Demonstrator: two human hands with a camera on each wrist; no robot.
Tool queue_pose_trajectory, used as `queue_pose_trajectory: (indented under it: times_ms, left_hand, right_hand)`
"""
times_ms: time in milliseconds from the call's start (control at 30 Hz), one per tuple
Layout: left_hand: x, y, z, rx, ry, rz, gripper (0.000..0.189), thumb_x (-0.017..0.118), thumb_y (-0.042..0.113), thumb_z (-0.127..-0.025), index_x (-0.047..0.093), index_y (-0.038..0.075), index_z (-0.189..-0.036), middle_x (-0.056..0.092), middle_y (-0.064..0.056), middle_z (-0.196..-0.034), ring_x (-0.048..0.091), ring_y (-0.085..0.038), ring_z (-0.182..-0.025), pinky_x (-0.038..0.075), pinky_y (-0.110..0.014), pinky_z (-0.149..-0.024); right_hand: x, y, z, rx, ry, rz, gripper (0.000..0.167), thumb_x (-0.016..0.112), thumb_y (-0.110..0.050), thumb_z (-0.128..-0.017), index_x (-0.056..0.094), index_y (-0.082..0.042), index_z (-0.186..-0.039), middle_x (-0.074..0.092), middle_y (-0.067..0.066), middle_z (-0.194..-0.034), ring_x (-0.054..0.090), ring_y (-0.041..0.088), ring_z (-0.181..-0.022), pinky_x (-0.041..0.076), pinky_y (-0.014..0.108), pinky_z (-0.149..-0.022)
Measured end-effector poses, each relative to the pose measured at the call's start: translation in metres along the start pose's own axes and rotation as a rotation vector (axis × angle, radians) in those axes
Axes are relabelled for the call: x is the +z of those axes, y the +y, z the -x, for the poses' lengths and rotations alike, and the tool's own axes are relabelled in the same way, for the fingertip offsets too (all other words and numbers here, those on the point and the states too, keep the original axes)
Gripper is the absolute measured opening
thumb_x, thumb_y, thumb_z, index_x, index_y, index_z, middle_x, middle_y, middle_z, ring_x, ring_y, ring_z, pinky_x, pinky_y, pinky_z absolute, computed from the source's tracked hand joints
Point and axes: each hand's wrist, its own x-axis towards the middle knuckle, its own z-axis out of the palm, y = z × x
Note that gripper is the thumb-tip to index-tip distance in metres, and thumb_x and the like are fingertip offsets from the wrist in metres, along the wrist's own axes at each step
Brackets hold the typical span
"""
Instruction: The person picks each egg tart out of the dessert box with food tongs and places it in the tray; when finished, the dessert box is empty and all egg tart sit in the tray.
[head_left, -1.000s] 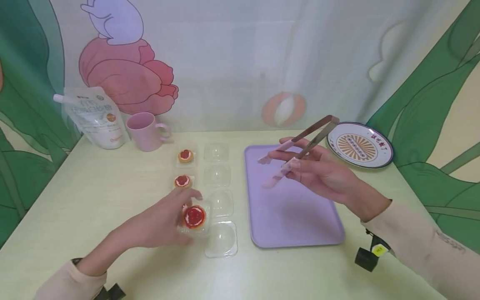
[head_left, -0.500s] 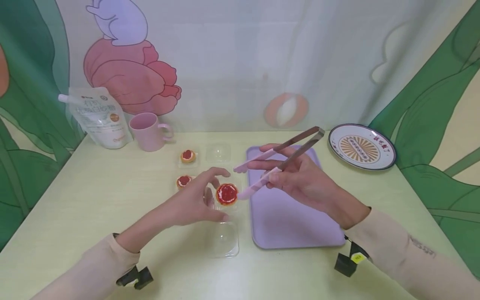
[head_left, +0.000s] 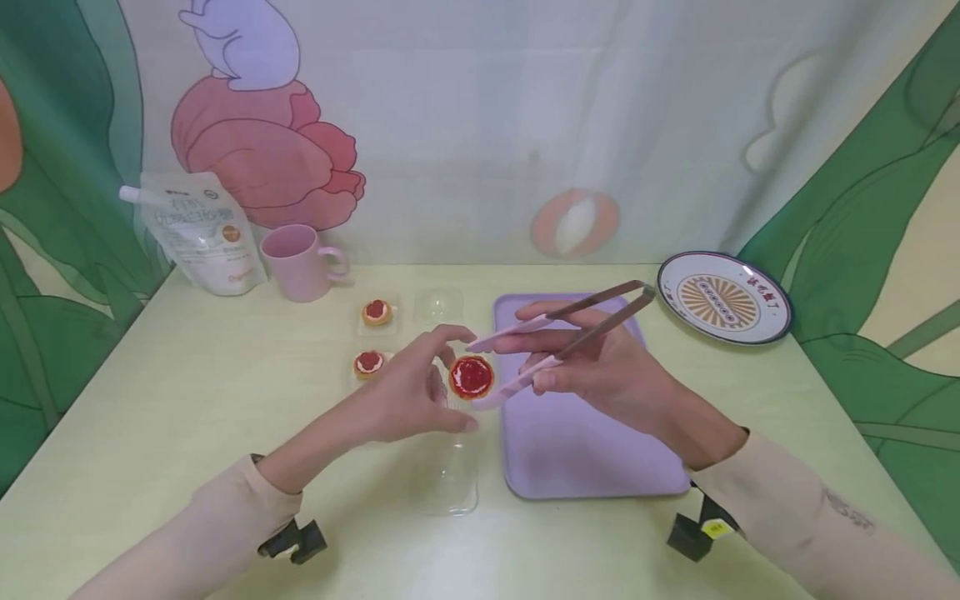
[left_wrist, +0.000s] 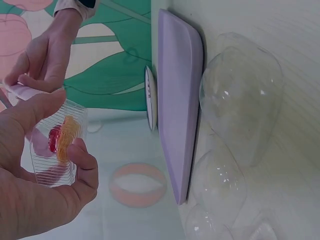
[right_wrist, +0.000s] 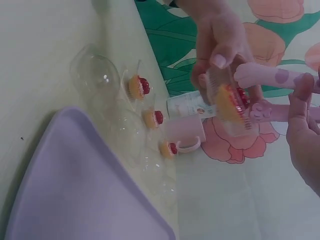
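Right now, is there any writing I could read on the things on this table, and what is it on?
Pouch: printed lines and a round orange mark, too blurred to read.
Plate: a few red characters on the rim, too small to read.
Sleeve: a faint print, unreadable.
Nothing else carries text.

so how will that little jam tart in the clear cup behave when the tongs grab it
The small red jam-topped tart probably crumbles under a hard squeeze, given its pastry rim. Its glossy top looks sticky, so it may smear the pink-tipped metal tongs. The thin ribbed clear plastic cup likely flexes.
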Motion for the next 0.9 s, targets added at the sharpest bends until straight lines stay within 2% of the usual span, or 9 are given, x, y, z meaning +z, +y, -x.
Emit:
queue_pose_trajectory:
  times_ms: [300, 600, 733, 900]
  left_hand:
    - [0.004, 0.004, -0.002, 0.011, -0.008, 0.054, 0.084, 0.09, 0.014, -0.071, 0.041, 0.02, -0.139, 0.056, -0.013, -0.116, 0.057, -0.017, -0.064, 0.052, -0.032, -0.061]
    - [0.01, 0.002, -0.004, -0.014, -0.019, 0.105, 0.081, 0.089, 0.014, -0.073, 0.041, 0.017, -0.138, 0.055, -0.014, -0.116, 0.057, -0.017, -0.064, 0.052, -0.032, -0.062]
    - [0.012, 0.001, -0.005, -0.013, -0.017, 0.123, 0.08, 0.088, 0.013, -0.073, 0.042, 0.016, -0.137, 0.054, -0.014, -0.115, 0.057, -0.017, -0.064, 0.052, -0.033, -0.062]
    - [0.014, 0.001, -0.007, -0.019, -0.033, 0.143, 0.079, 0.086, 0.011, -0.075, 0.041, 0.015, -0.138, 0.054, -0.014, -0.114, 0.056, -0.018, -0.066, 0.052, -0.032, -0.062]
  right_hand:
    - [0.002, 0.007, -0.001, 0.013, 0.053, 0.172, 0.049, 0.076, 0.003, -0.083, 0.061, -0.013, -0.127, 0.073, 0.006, -0.121, 0.069, 0.017, -0.111, 0.058, 0.027, -0.082]
    - [-0.002, 0.011, 0.002, 0.026, 0.177, 0.312, 0.049, 0.077, 0.005, -0.081, 0.065, -0.018, -0.122, 0.076, 0.004, -0.109, 0.073, 0.015, -0.099, 0.06, 0.03, -0.079]
    - [-0.002, 0.011, 0.003, 0.012, 0.209, 0.405, 0.049, 0.079, 0.003, -0.08, 0.063, -0.007, -0.126, 0.076, 0.003, -0.103, 0.074, 0.015, -0.091, 0.06, 0.031, -0.076]
    - [-0.002, 0.011, 0.001, -0.057, 0.207, 0.492, 0.048, 0.08, 0.004, -0.079, 0.06, 0.007, -0.122, 0.076, -0.001, -0.094, 0.072, 0.013, -0.079, 0.059, 0.027, -0.069]
